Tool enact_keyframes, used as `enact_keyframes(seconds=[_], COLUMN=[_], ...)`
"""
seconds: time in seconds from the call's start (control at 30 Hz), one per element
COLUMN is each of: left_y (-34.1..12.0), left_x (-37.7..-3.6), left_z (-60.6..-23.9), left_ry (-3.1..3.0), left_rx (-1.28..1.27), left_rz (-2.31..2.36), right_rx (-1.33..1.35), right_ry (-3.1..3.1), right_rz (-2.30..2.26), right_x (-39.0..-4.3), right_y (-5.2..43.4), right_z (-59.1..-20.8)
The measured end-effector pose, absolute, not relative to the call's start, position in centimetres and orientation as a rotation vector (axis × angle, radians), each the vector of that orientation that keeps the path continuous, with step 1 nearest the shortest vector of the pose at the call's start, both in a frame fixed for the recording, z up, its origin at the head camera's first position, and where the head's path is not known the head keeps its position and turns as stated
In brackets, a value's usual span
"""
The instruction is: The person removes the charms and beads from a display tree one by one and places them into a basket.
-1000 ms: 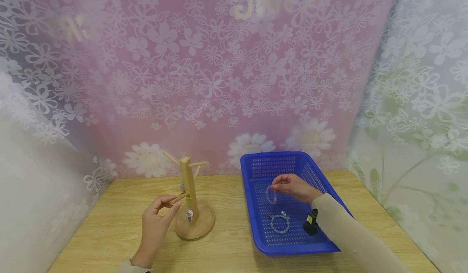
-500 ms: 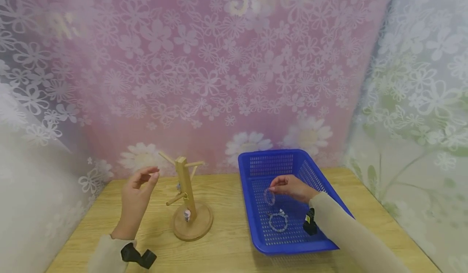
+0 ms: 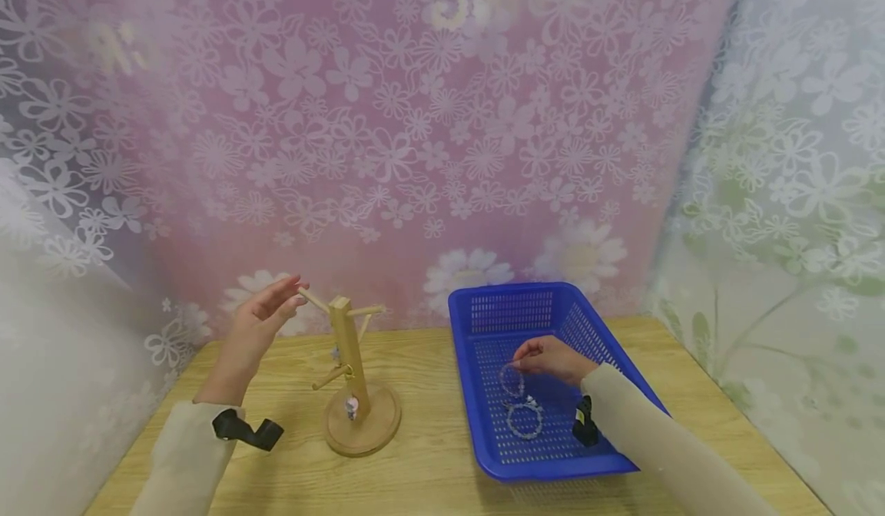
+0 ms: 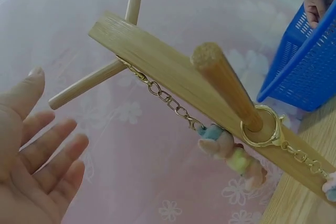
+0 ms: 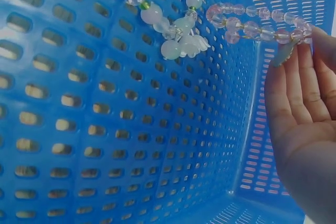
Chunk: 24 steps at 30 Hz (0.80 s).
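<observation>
My right hand [image 3: 553,358] pinches a bracelet of clear pink beads [image 5: 252,30] between thumb and fingertips, inside the blue basket [image 3: 487,462]. Below it, on the basket floor, lies a second bracelet of pale beads with a white flower charm [image 5: 191,44]. My left hand [image 3: 259,324] holds nothing; its fingers are spread beside the upper left peg [image 4: 86,83] of a wooden stand [image 3: 354,347], apart from it in the left wrist view. A keychain with a small plush figure [image 4: 231,156] hangs from that peg. Another keychain's gold ring [image 4: 257,129] circles the lower peg.
The stand's round base [image 3: 362,428] rests on a wood-grain table [image 3: 415,454], left of the basket. More pegs stick out from the post's top right. Flower-patterned cloth walls [image 3: 415,155] rise behind and at both sides.
My left hand has let go of the stand's lower peg and risen to the upper left peg, its fingers straightening. My right hand stays in the basket with the pink bracelet.
</observation>
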State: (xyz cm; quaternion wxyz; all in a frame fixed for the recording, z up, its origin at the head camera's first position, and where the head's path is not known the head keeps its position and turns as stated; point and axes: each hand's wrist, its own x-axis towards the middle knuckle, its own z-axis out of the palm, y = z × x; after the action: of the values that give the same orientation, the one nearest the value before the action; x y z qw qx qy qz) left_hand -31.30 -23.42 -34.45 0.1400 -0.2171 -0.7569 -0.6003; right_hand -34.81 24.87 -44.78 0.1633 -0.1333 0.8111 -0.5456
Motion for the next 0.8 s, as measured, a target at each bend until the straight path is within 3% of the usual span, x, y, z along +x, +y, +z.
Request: enact_keyframes(seconds=[0.8], left_y=[-22.0], left_x=[-32.3], left_z=[-34.9], left_ry=[-2.031], left_rx=[-0.526], left_rz=[-1.932], right_rx=[-0.329], right_ry=[2.26], right_rz=[-1.653], right_x=[-34.2], right_y=[24.5], right_z=[-42.5])
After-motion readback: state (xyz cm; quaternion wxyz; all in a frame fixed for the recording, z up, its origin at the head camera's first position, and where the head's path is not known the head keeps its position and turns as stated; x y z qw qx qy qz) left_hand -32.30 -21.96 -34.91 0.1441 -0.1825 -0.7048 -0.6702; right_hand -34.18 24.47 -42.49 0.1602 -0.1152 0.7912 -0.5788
